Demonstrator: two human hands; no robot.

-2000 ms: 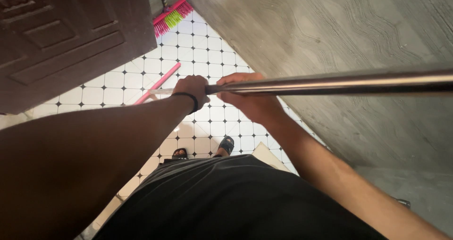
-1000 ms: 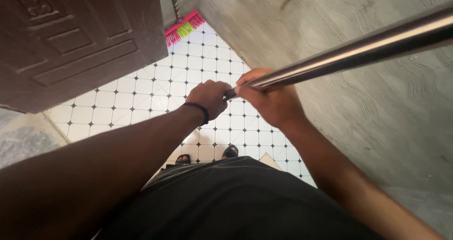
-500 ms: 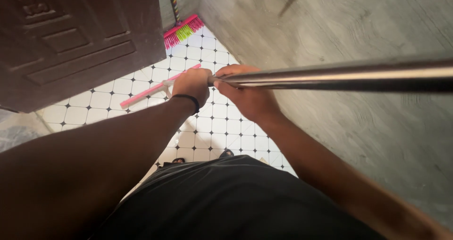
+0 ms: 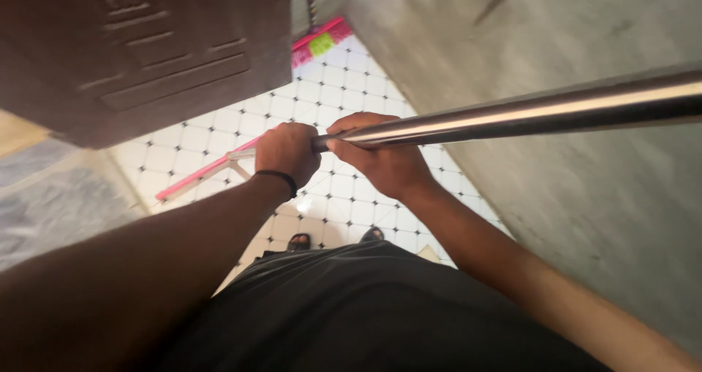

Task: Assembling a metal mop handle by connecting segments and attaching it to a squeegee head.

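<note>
Both of my hands grip a long shiny metal pole (image 4: 526,112) that runs from the right edge toward the middle. My left hand (image 4: 287,151), with a black band on the wrist, closes around the pole's lower part. My right hand (image 4: 380,156) holds it just behind, fingers wrapped over the top. Past my left hand the pole ends in a pink squeegee head (image 4: 205,173) lying across the white tiled floor (image 4: 344,87).
A dark brown panelled door (image 4: 146,50) hangs at the upper left. A pink and green broom (image 4: 319,42) leans in the far corner. A grey rough wall (image 4: 585,196) fills the right side. My sandalled feet (image 4: 333,238) stand on the tiles below.
The pole swung up and back down while the squeegee head slid left over the tiles. My view has shifted, so the door and broom now sit further right.
</note>
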